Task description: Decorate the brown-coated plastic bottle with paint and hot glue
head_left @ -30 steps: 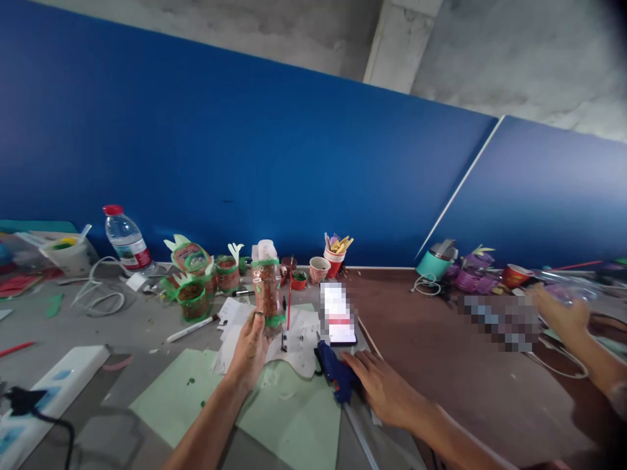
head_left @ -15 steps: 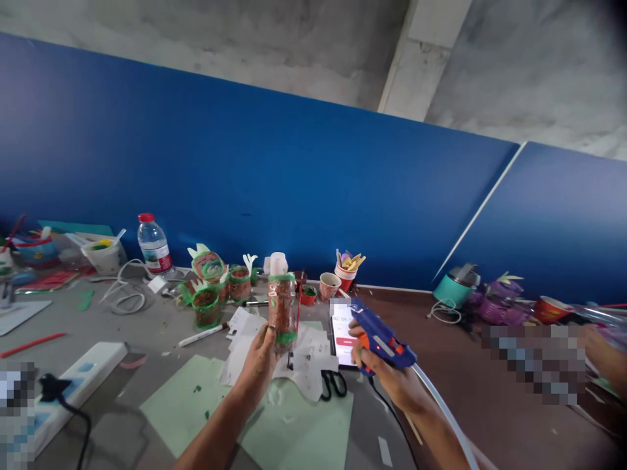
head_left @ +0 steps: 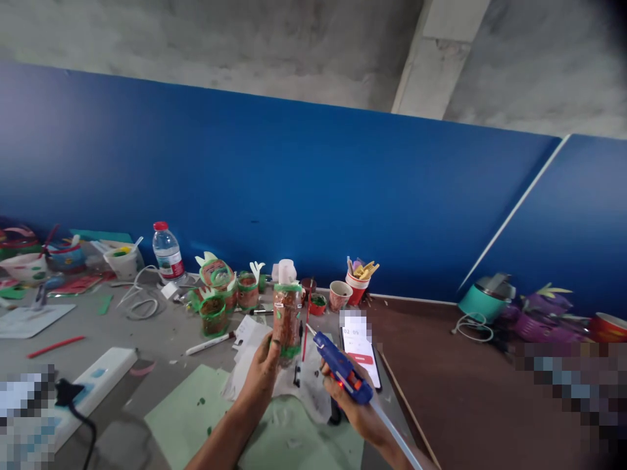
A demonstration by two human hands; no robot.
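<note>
Brown-painted cylinder [head_left: 287,318], its top and bottom edged in green and its side flecked with small green and pale patches, stands upright in the left hand's [head_left: 263,367] clasp while the right hand [head_left: 353,410] grips a blue glue gun [head_left: 343,370] near it, white paper [head_left: 313,398] below.

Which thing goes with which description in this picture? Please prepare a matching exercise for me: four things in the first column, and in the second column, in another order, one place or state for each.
Column one
1. Glue gun
2. Water bottle
3. Brown-and-green cylinder
4. Phone

Column two
A. Held in the left hand
B. Lying flat and showing digits
C. Standing, with a red cap
D. Held in the right hand

Right pairs: 1-D, 2-C, 3-A, 4-B
</note>
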